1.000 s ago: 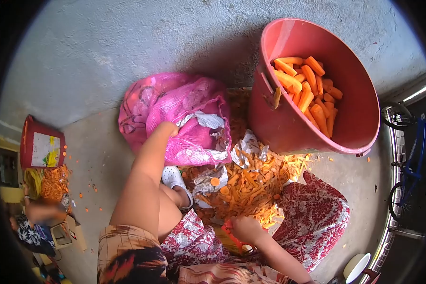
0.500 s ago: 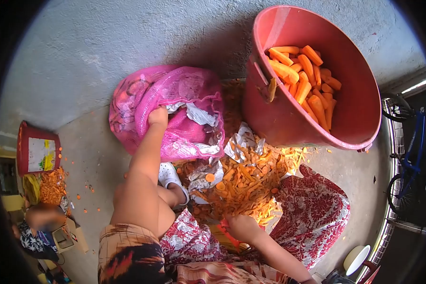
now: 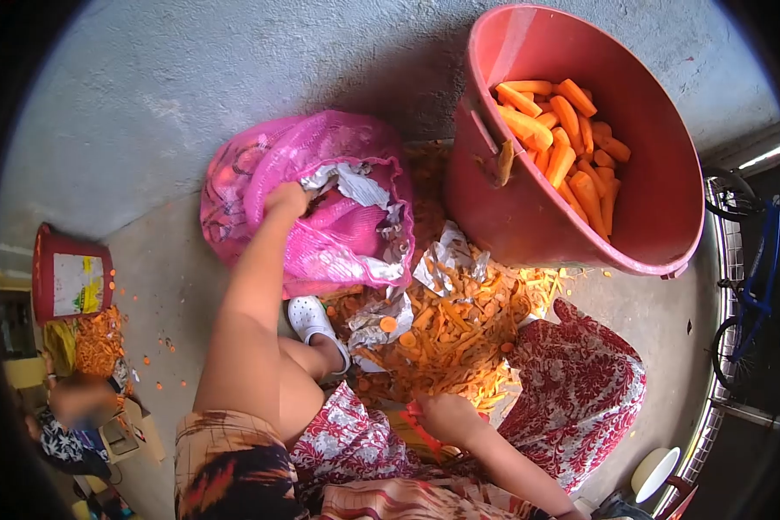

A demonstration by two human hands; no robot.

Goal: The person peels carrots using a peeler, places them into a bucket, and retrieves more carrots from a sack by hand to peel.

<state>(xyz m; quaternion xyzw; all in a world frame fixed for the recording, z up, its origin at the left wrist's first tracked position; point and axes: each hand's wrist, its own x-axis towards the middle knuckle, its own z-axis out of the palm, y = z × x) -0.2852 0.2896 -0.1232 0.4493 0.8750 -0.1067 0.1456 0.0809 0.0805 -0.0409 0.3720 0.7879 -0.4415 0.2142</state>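
Observation:
My left hand (image 3: pixel 288 200) is closed on the edge of a pink mesh bag (image 3: pixel 269 156), whose mouth gapes to the right and shows crumpled paper (image 3: pixel 360 185) inside. Down near my lap, my right hand (image 3: pixel 446 419) grips a red object (image 3: pixel 414 414), mostly hidden by the fingers; it looks like a peeler handle. Between the bag and my knees, orange peelings (image 3: pixel 459 334) are heaped with scraps of newspaper. A large red tub (image 3: pixel 529 204) at the upper right holds several peeled carrots (image 3: pixel 563 143).
A blue-grey wall (image 3: pixel 234 61) rises behind the bag and tub. At far left are a smaller red bucket (image 3: pixel 50 273), more peelings (image 3: pixel 100 342) and another person (image 3: pixel 74 425). A white basin (image 3: pixel 654 474) and a blue bicycle (image 3: pixel 761 277) are on the right.
My left hand has moved up and gripped the bag's edge, drawing the mouth more open. My right hand stays near my lap with the red object. The view has shifted slightly.

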